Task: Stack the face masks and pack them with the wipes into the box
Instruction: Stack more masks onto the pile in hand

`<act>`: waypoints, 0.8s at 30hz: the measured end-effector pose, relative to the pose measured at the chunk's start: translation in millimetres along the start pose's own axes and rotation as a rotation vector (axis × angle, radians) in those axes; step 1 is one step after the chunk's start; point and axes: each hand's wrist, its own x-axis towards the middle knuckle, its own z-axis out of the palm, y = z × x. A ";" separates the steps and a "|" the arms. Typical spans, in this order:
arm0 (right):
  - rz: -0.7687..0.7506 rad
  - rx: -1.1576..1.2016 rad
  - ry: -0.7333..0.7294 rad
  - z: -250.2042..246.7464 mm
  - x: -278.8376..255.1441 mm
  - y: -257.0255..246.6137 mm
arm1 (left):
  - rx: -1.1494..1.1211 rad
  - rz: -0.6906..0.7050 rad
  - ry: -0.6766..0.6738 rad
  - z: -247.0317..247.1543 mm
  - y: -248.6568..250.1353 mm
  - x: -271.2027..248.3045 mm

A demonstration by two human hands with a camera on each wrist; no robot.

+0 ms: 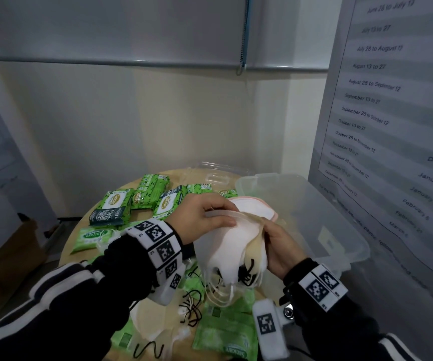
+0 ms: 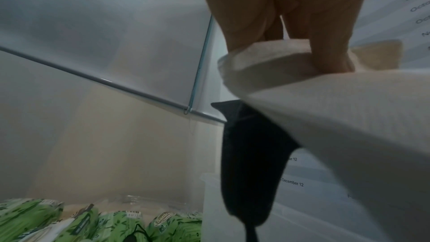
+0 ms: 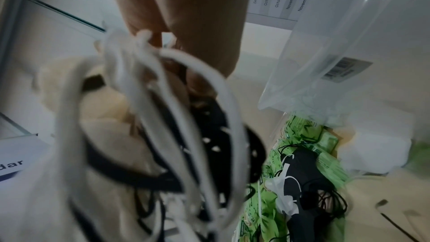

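Note:
Both hands hold a bundle of face masks (image 1: 232, 247) in white, cream, pink and black above the round table. My left hand (image 1: 205, 217) grips the bundle's top edge, fingers curled over it; in the left wrist view the fingers (image 2: 325, 43) pinch cream fabric (image 2: 267, 65) with a black mask (image 2: 251, 163) hanging below. My right hand (image 1: 279, 246) holds the bundle's right side. Ear loops (image 3: 177, 117) dangle under it in the right wrist view. The clear plastic box (image 1: 314, 217) stands open to the right. Green wipe packs (image 1: 137, 201) lie behind and below the hands.
More masks (image 1: 155, 324) and loose black loops (image 1: 192, 306) lie on the table's near side over wipe packs (image 1: 225, 332). The clear lid (image 1: 218, 173) rests at the table's back. A wall with a printed schedule (image 1: 392, 113) stands close on the right.

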 end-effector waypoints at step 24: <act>-0.304 -0.212 0.144 -9.3 5.4 -9.0 | -0.375 -0.131 0.068 -27.7 5.0 3.9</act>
